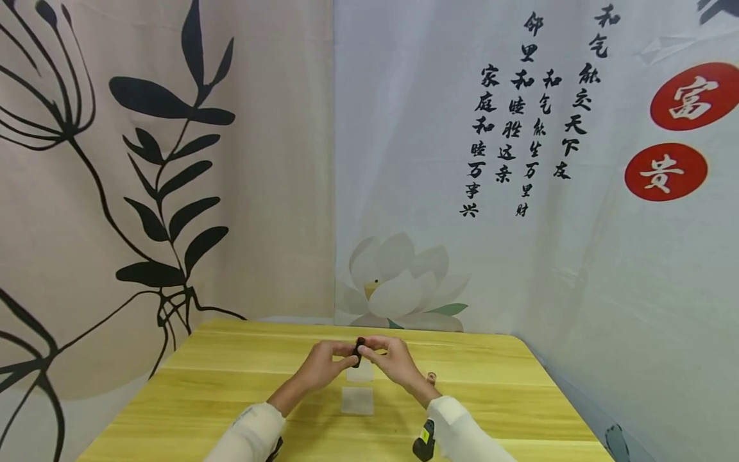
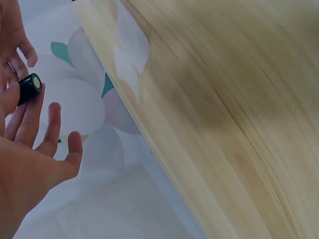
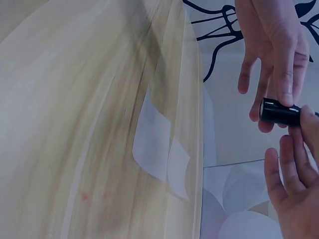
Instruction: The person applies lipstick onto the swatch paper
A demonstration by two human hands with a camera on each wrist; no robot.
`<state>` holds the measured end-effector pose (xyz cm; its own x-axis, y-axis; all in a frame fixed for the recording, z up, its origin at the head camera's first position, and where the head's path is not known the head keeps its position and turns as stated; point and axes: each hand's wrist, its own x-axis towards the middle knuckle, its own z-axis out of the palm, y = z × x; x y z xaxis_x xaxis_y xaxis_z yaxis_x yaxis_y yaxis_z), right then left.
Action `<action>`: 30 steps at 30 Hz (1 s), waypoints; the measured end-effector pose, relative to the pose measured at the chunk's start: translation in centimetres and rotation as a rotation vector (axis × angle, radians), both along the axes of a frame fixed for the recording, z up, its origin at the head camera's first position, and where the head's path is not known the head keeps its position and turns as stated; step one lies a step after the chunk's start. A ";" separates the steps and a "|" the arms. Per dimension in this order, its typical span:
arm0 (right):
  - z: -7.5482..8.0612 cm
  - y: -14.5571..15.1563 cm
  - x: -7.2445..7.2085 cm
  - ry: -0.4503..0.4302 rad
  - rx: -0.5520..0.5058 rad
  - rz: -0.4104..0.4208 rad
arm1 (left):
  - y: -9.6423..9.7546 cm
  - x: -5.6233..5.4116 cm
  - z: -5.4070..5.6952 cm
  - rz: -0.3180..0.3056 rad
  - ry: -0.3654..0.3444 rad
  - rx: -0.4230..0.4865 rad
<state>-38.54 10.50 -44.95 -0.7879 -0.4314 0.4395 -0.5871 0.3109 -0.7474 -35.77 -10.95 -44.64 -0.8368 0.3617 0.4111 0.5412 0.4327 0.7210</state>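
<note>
My left hand (image 1: 324, 367) and right hand (image 1: 397, 360) meet over the far half of the table. Between them, off the tabletop, is a small glossy black tube (image 1: 358, 353) that looks like a lipstick tube. Fingers and thumb of both hands pinch it. The left wrist view shows a pale round label on one end of the tube (image 2: 30, 88); the left hand's other fingers are spread apart. In the right wrist view the tube (image 3: 279, 112) lies between the fingertips of the two hands, which cover part of it.
Two whitish square sheets lie on the wooden table (image 1: 231, 378): a nearer sheet (image 1: 357, 400) and a farther sheet (image 1: 360, 371) below the hands. A small brownish object (image 1: 432, 378) stands beside the right wrist. Behind the table hangs a printed cloth (image 1: 404, 160).
</note>
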 end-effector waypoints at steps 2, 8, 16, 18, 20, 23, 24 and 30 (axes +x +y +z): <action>0.1 -0.1 0.1 0.013 -0.003 -0.018 | 0.0 -0.1 0.0 0.009 0.003 0.002; 0.4 -0.4 0.4 0.019 0.003 -0.073 | 0.1 -0.1 0.0 0.052 0.021 0.030; 0.6 -0.4 0.8 -0.022 -0.057 -0.058 | 0.2 0.6 0.1 -0.002 -0.019 -0.003; 0.6 -0.4 0.9 -0.017 -0.054 -0.072 | 0.3 0.7 0.1 -0.028 -0.024 -0.010; 0.8 -0.5 0.9 -0.004 -0.050 -0.087 | 0.4 0.7 0.0 -0.025 -0.013 -0.008; 0.8 -0.7 0.6 0.029 -0.048 -0.106 | 0.5 0.5 -0.2 0.005 0.011 0.010; 0.8 -0.7 0.7 0.036 -0.053 -0.115 | 0.6 0.4 -0.2 0.018 0.016 0.017; 0.6 -1.3 1.1 0.067 -0.099 -0.200 | 0.8 0.0 -0.6 0.087 0.042 0.046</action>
